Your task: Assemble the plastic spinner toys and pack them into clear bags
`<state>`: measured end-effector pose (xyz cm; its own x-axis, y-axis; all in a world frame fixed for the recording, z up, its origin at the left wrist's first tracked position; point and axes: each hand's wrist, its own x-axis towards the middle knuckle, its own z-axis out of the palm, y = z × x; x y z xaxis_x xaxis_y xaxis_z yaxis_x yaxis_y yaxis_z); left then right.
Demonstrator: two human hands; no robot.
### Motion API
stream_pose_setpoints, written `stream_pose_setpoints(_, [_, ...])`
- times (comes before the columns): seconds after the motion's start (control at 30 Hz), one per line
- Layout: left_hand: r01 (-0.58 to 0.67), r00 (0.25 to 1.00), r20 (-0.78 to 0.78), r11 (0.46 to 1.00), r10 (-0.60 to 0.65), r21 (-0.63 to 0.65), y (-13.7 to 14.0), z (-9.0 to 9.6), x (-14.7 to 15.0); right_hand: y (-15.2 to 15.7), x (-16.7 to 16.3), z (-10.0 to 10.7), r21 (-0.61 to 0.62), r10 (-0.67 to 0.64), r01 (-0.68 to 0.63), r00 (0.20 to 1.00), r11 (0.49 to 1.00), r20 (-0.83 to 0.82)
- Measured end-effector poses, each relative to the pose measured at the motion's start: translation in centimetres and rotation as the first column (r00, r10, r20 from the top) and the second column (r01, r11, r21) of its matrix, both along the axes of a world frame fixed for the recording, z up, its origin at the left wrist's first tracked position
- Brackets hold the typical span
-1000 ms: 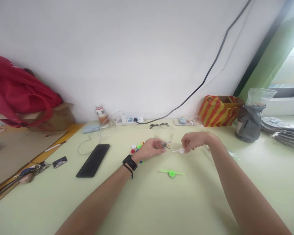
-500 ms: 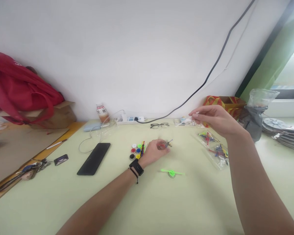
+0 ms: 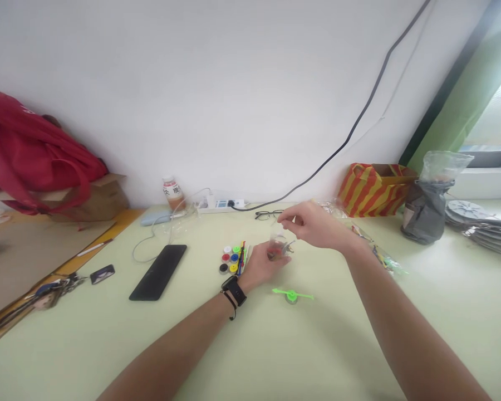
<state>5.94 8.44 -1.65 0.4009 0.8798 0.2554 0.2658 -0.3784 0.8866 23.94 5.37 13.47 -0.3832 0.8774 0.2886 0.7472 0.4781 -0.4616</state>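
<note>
My left hand (image 3: 262,266), with a dark watch on its wrist, is closed around the lower part of a small clear bag (image 3: 279,250) with red and dark parts in it. At the bag's upper edge, the fingertips of my right hand (image 3: 313,223) are pinched together on the plastic. Beside my left hand lie several round coloured pieces (image 3: 234,258) in white, green, red, blue, black and yellow, along with thin coloured sticks (image 3: 241,257). A bright green spinner (image 3: 291,295) with a long pointer rests on the table nearer to me.
Bagged coloured parts (image 3: 378,253) lie partly behind my right forearm. At the back are glasses (image 3: 267,214), a power strip (image 3: 221,205), a bottle (image 3: 173,194) and a striped bag (image 3: 367,189). A black phone (image 3: 158,273) lies to the left.
My right hand has moved left and down, from over the bagged parts to the top of the small clear bag. My left hand has stayed nearly in place, holding that bag.
</note>
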Motion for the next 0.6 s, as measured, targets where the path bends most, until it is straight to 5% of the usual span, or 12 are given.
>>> stream_pose_setpoints(0.13, [-0.050, 0.999, -0.012, 0.999, 0.050, -0.001, 0.3, -0.6, 0.1, 0.0, -0.6, -0.5, 0.024, -0.050, 0.049, 0.995, 0.999, 0.081])
stream_pose_setpoints(0.37, [-0.095, 0.995, 0.012, 0.995, 0.095, -0.012, 0.9, -1.3, 0.2, 0.5, -1.3, -0.8, -0.149, -0.148, 0.130, 0.982, 0.980, -0.120])
stream_pose_setpoints(0.6, [-0.127, 0.988, -0.075, 0.989, 0.133, 0.070, 0.7, -1.1, 0.0, 1.3, -1.5, -1.7, 0.025, -0.275, 0.273, 0.956, 0.962, 0.106])
